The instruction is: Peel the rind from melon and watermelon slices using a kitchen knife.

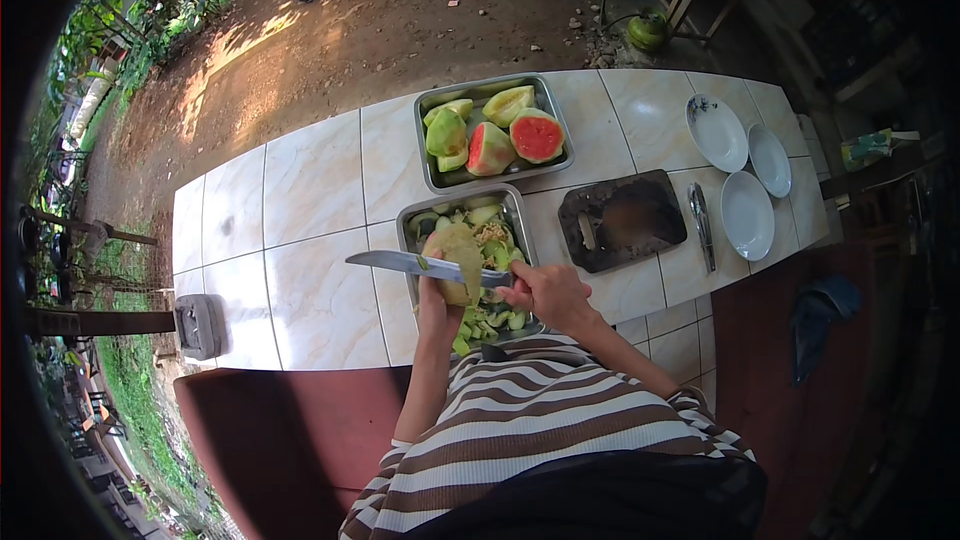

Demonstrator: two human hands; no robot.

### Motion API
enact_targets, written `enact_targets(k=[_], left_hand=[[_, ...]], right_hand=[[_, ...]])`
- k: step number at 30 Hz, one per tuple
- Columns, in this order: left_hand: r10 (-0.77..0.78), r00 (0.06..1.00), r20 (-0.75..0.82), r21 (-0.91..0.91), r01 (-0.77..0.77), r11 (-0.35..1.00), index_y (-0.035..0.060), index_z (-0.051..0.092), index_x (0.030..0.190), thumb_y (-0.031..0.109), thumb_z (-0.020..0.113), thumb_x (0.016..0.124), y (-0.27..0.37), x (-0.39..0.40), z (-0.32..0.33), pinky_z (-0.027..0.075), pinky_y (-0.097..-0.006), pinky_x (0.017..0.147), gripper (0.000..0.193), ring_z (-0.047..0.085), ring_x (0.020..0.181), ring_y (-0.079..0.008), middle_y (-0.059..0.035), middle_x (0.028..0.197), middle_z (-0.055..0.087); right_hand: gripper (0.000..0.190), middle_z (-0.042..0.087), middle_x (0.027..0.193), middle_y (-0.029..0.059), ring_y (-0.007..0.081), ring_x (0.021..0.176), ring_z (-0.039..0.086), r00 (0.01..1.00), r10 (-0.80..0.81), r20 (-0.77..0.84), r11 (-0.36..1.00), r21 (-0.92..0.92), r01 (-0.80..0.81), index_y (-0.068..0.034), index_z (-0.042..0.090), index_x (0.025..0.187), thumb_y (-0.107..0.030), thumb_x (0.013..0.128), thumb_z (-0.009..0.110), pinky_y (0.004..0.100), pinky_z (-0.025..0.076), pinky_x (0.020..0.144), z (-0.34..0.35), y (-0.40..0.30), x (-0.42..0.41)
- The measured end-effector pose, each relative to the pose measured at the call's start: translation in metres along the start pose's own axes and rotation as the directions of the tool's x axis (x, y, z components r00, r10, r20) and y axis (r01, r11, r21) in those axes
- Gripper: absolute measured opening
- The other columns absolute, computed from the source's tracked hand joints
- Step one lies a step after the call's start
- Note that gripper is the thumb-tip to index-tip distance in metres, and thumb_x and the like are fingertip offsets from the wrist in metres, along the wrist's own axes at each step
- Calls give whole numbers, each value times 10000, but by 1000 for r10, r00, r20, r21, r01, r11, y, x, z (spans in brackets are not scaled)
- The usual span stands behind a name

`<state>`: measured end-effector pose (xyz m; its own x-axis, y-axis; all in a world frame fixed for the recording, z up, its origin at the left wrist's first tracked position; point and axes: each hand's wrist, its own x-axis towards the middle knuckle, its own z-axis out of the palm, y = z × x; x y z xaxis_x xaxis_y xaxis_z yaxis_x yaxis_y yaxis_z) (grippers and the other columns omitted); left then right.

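Observation:
My left hand (438,310) grips a pale yellow-green melon piece (454,264) from below, over a metal tray (528,234). Around the handle of a long kitchen knife (405,262) my right hand (546,291) is closed. The blade points left and lies across the melon, with a strip of rind hanging over it and a small green scrap stuck on the steel. Green peelings (487,322) and a clump of seeds (491,232) fill the tray below. Part of the melon's surface is hidden behind the blade and rind.
A second metal tray (495,181) beyond holds peeled melon pieces (445,133) and cut watermelon (537,136). To the right lie a dark cutting board (652,229), metal cutlery (702,225) and white dishes (748,214). A grey ashtray-like block (199,326) sits at the tiled table's left end.

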<state>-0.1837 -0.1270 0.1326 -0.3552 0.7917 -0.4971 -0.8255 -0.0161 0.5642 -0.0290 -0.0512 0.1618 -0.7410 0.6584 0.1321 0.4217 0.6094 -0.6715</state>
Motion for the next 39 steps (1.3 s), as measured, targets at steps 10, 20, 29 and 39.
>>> enact_targets(k=[10,20,29,39], left_hand=[[4,999,-33,111,0,994,128,344,1269,320,326,907,-18,-10,15,416,-315,860,410,489,1036,-172,-44,1184,465],[48,999,-10,67,-48,997,102,357,1251,345,272,903,-6,-10,2,471,-315,737,432,524,958,-174,-70,1120,501],[-2,996,95,118,-9,993,123,291,1300,276,364,864,-11,-19,10,412,-303,847,468,480,1028,-165,-62,1190,448],[-1,997,79,154,-12,988,104,298,1296,299,333,864,-1,-13,-4,410,-305,850,476,480,1027,-170,-69,1187,454]], right_hand=[[365,528,515,49,249,466,540,998,55,-4,997,52,-55,-57,499,733,-415,799,523,344,408,445,2,4,-2],[396,525,502,50,258,467,540,996,62,60,996,55,-65,-65,523,741,-454,806,494,359,416,454,-6,2,-7],[423,500,510,92,287,487,525,988,116,100,986,109,-127,-29,497,716,-439,821,476,356,383,453,-3,3,-5],[446,483,495,97,293,477,512,973,157,169,969,165,-185,-33,491,708,-462,826,454,368,378,460,4,4,0]])
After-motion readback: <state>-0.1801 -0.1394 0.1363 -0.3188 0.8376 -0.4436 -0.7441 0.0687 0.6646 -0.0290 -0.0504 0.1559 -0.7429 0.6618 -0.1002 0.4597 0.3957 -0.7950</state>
